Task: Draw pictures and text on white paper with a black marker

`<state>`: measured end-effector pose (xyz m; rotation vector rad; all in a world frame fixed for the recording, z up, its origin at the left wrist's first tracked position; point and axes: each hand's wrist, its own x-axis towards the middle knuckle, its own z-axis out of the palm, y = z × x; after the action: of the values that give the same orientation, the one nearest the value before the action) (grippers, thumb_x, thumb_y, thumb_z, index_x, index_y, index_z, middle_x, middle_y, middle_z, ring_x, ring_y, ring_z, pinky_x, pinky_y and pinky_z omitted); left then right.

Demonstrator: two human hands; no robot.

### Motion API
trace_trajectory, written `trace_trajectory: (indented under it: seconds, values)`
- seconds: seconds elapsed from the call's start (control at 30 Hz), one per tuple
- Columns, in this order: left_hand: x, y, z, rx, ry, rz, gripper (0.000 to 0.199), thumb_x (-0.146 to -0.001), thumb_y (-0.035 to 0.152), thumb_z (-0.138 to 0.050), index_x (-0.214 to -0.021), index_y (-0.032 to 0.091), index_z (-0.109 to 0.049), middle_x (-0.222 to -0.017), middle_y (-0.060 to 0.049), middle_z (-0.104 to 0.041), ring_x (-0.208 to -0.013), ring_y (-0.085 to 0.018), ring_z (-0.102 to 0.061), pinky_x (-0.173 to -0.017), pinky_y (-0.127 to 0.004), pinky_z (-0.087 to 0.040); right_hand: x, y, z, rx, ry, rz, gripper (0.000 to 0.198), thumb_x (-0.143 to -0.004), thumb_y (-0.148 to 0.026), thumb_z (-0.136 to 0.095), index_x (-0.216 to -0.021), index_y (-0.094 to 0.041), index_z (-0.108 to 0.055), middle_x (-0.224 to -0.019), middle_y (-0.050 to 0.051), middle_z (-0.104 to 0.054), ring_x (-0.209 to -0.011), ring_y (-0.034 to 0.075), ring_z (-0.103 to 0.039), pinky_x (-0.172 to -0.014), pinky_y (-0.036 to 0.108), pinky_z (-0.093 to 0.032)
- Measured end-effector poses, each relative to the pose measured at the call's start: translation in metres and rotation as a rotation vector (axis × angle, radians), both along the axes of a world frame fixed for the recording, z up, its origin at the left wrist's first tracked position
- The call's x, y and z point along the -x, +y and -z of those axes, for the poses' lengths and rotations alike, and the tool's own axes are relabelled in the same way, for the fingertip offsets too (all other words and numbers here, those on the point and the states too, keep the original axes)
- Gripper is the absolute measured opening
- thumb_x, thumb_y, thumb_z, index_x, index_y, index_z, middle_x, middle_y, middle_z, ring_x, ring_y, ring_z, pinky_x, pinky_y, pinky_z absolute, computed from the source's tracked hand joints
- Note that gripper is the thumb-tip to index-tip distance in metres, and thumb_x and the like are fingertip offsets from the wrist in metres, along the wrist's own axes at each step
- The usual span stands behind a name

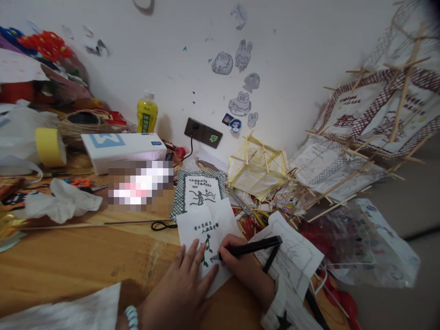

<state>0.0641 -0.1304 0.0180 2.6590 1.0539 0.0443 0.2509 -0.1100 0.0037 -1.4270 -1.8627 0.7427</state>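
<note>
My left hand (184,286) lies flat with its fingers spread, pressing on a white sheet of paper (225,217). Dark lettering and a leafy branch are drawn on that sheet. My right hand (237,259) is closed round a black brush pen (256,246), whose tip meets the paper beside the branch, just right of my left fingers. Partly under the sheet's top edge lies a finished-looking drawing (201,190) with a dark green crosshatched border, lettering and figures.
A yellow paper-and-stick frame (257,167) and larger paper lanterns (357,114) stand at right. Another sketched sheet (288,252) lies by my right wrist. At left are a white box (123,149), crumpled tissue (62,201), yellow tape (51,146) and a bottle (147,112).
</note>
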Motion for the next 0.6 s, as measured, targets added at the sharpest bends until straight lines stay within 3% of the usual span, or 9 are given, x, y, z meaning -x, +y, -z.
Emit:
trace_trajectory:
  seconds: [0.2, 0.43, 0.6]
  values:
    - [0.0, -0.002, 0.001, -0.016, 0.041, 0.01, 0.056, -0.086, 0.024, -0.057, -0.14, 0.023, -0.043, -0.145, -0.027, -0.024, -0.134, -0.045, -0.013, -0.104, -0.066, -0.023, -0.004, -0.001, 0.003, 0.031, 0.016, 0.033, 0.015, -0.074, -0.019, -0.05, -0.06, -0.02, -0.049, -0.056, -0.005, -0.048, -0.057, 0.012, -0.046, -0.056, 0.024, -0.036]
    - [-0.001, -0.003, -0.002, -0.016, 0.096, 0.001, 0.058, -0.086, 0.025, -0.059, -0.141, 0.025, -0.041, -0.146, -0.026, -0.022, -0.135, -0.043, -0.012, -0.106, -0.064, -0.022, -0.01, 0.002, 0.013, 0.003, 0.236, 0.124, 0.015, -0.079, -0.026, -0.051, -0.066, -0.02, -0.054, -0.054, -0.005, -0.051, -0.052, 0.013, -0.048, -0.055, 0.025, -0.04]
    - [0.0, -0.002, 0.01, -0.048, -0.001, -0.005, 0.051, -0.09, 0.042, -0.055, -0.138, 0.025, -0.047, -0.146, -0.025, -0.028, -0.135, -0.044, -0.02, -0.104, -0.065, -0.026, -0.01, 0.003, 0.015, -0.07, 0.257, 0.183, 0.017, -0.079, -0.028, -0.051, -0.065, -0.02, -0.056, -0.055, -0.004, -0.053, -0.054, 0.013, -0.05, -0.054, 0.024, -0.039]
